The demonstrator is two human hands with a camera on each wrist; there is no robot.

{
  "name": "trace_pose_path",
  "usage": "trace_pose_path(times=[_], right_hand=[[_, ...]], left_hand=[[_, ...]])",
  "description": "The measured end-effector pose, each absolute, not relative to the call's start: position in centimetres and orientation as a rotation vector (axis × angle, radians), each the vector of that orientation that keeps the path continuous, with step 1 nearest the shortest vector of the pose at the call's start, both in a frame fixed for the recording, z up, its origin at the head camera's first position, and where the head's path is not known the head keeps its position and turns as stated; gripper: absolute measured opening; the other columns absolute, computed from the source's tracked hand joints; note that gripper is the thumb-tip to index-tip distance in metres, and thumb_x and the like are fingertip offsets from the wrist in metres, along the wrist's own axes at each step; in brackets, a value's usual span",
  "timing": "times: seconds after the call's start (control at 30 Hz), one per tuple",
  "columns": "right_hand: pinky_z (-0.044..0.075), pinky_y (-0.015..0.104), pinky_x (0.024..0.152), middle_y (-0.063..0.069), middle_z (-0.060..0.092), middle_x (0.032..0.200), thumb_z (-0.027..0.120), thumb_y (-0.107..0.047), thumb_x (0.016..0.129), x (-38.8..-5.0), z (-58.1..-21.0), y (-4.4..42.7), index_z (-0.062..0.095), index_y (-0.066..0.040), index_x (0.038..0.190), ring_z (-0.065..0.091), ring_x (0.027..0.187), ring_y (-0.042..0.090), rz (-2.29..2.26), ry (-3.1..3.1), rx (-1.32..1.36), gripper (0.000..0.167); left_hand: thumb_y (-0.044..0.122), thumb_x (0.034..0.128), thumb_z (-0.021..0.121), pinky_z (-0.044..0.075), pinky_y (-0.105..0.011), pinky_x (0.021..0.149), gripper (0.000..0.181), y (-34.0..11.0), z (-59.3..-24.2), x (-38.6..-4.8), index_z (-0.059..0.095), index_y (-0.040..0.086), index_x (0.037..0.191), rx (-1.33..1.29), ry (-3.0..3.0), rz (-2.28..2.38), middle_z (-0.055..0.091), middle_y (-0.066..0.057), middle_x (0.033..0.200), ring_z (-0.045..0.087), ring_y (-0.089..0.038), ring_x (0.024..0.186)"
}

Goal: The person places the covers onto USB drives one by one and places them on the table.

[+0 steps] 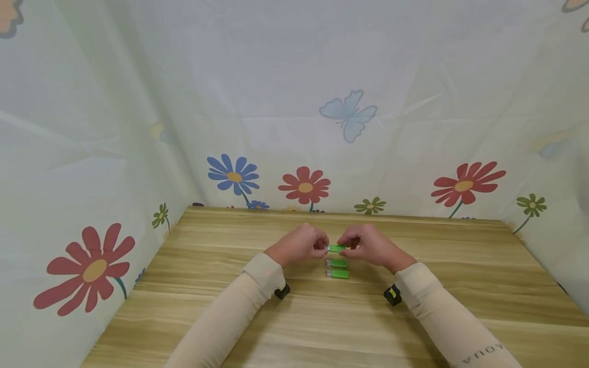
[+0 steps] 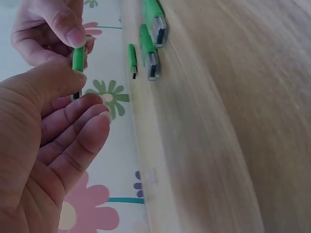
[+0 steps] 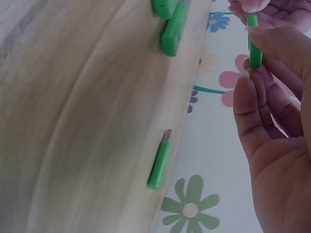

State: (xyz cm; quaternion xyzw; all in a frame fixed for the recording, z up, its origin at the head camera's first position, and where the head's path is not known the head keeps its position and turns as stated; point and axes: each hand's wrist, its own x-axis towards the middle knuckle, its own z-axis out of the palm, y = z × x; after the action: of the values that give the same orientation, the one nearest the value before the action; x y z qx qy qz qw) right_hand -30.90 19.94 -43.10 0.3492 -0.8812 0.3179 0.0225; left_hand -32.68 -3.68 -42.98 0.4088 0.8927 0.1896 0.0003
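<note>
A green USB flash drive (image 1: pixel 337 248) is held between my two hands above the table. My left hand (image 1: pixel 301 244) pinches its plug end between thumb and fingers; the other fingers curl loosely. At its green end, my right hand (image 1: pixel 375 246) grips the body with thumb and fingers. Nearer to me lie two more green flash drives, one (image 1: pixel 338 263) just in front of the other (image 1: pixel 339 274), both with clear caps over their plugs. Another flash drive (image 3: pixel 159 160), its metal plug bare, rests on the table in the wrist views; in the head view I cannot make it out.
The wood-grain table (image 1: pixel 331 327) runs back to a white curtain (image 1: pixel 395 153) printed with flowers and a butterfly. This curtain also stands along both sides. Black wrist mounts (image 1: pixel 392 295) sit under the forearms.
</note>
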Motion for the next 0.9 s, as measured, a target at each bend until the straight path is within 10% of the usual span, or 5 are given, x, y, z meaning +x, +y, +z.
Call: trace_pose_path(times=[0.9], right_hand=[[0.058, 0.026, 0.072, 0.000, 0.076, 0.091, 0.083, -0.008, 0.084, -33.1, -45.8, 20.3, 0.080, -0.009, 0.092, 0.069, 0.082, 0.010, 0.887, -2.899, 1.006, 0.008]], left_hand=[[0.019, 0.0923, 0.076, 0.049, -0.017, 0.068, 0.005, -1.5, -47.0, -36.2, 0.077, 0.015, 0.090, 1.244, 2.797, 0.446, 0.068, 0.010, 0.078, 0.059, -0.004, 0.071]])
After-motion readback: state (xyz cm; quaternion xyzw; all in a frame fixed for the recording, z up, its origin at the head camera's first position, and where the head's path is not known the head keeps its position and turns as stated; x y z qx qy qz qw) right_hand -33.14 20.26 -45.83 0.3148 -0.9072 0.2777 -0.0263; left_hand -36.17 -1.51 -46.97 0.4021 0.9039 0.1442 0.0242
